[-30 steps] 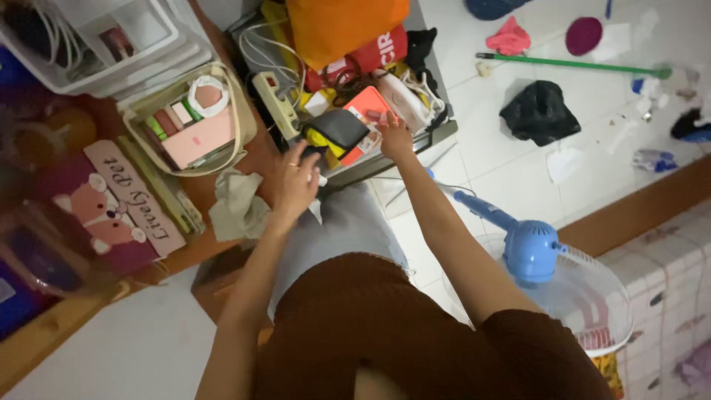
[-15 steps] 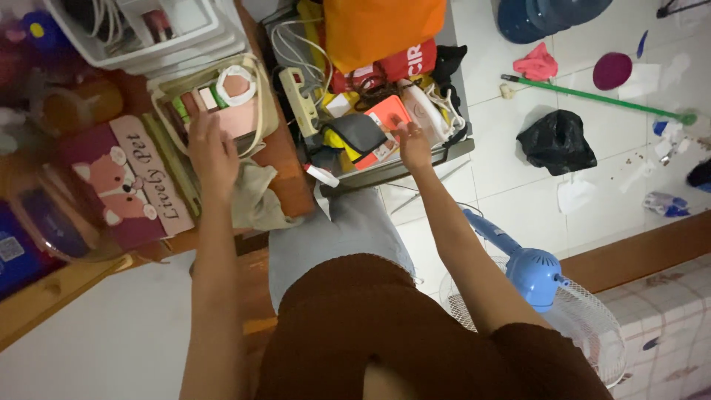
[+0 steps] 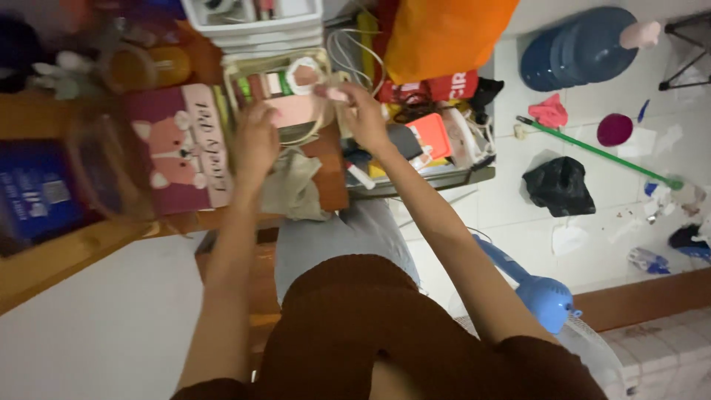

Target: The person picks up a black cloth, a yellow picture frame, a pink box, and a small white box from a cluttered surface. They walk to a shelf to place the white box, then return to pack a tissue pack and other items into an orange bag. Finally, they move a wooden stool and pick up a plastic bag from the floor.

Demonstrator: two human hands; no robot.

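Both hands (image 3: 255,141) (image 3: 363,111) over beige pouch (image 3: 285,92) (pink packets inside).

a cluttered home room: tiled floor (image 3: 518,222), water jug (image 3: 574,48), blue fan (image 3: 548,304).

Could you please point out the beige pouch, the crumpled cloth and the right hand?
beige pouch (image 3: 238,72), head view, left rim.
crumpled cloth (image 3: 290,189), head view, its middle.
right hand (image 3: 365,115), head view, back of hand.
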